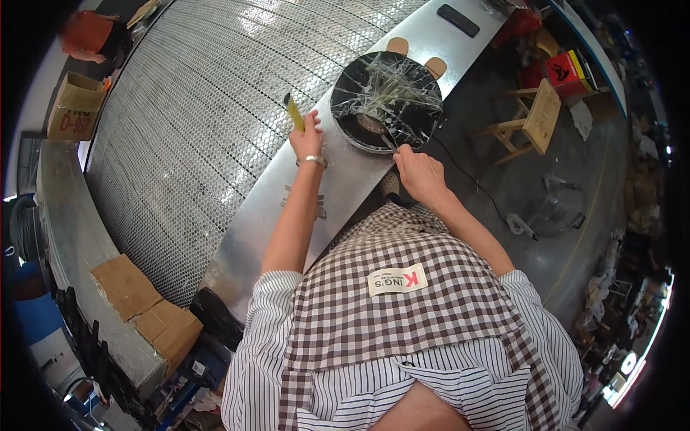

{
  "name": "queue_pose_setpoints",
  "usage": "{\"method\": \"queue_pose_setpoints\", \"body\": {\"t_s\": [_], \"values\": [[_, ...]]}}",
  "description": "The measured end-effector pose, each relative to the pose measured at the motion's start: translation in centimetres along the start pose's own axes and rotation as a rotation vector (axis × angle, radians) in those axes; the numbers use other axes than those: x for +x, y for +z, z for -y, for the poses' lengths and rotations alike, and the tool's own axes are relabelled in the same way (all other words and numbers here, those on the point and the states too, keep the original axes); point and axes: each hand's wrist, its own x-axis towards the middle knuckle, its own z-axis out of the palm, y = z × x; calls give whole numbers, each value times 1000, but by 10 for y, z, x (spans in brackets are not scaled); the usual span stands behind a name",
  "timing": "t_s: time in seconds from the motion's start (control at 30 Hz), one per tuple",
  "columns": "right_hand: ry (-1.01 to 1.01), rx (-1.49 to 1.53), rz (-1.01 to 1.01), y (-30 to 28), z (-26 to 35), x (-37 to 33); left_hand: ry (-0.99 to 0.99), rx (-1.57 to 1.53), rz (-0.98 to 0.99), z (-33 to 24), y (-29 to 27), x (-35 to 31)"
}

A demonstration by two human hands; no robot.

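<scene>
My left hand [307, 136] is closed around a slim yellow tool [295, 115] with a dark end, possibly a utility knife. It is held above the metal ledge, beside a wide conveyor. To the right, my right hand [418, 172] pinches a thin dark-handled tool [389, 142] at the near rim of a round black tub [345, 136]. The tool's far end reaches into the tub, close to a brownish rounded piece [370, 123]; I cannot tell whether they are joined. Crumpled strips of clear plastic film [388, 86] lie in the tub.
A conveyor of metal mesh [187, 108] fills the left. On the metal ledge [251, 223] lie a black phone-like object [458, 20] and several small metal pieces [316, 205]. A wooden stool [535, 118] stands right; cardboard [147, 309] lies lower left.
</scene>
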Motion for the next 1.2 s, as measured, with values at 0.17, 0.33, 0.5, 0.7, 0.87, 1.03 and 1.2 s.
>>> {"method": "queue_pose_setpoints", "body": {"t_s": [0.17, 0.33, 0.5, 0.7, 0.87, 1.03, 1.2], "values": [[112, -15, 64, -1, 3, 8, 114, 294, 180, -9, 23, 51], [76, 54, 128, 14, 0, 20, 327, 545, 250, 2, 26, 86], [225, 162, 185, 15, -5, 25, 421, 827, 267, -11, 51, 66], [409, 346, 363, 28, -12, 41, 451, 797, 258, -5, 51, 72], [446, 381, 421, 37, -21, 55, 359, 913, 217, -4, 64, 69], [447, 408, 464, 37, -6, 63, 352, 941, 157, -3, 65, 66], [492, 502, 458, 40, 2, 65, 302, 894, 114, -7, 71, 61]]}}
